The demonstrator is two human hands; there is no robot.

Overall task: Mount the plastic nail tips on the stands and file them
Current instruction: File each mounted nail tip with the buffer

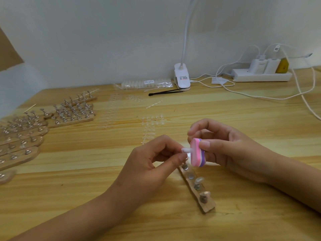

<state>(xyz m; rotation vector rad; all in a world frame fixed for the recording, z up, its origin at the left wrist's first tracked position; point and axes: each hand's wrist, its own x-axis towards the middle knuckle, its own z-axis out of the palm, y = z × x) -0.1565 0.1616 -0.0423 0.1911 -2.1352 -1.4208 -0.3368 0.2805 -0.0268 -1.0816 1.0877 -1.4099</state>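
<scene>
So, filing looks to be in hand: a clear nail tip (186,150) is pinched by the left hand (151,164) just above the wooden stand strip (198,187). A pink buffer block (196,153), gripped by the right hand (227,150), is pressed to it. Short light strokes seem called for next. Other stands (73,115) are parked well apart, leftward; tabletop (243,122) shows around the strip.

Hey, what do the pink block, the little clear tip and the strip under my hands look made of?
The pink block is probably foam: matte, with pink, white and purple layers along its edge. The clear tip looks like thin plastic, pale and translucent. The strip looks like wood: tan, matte, with a rough-cut end. Its studs look like shiny metal.
</scene>
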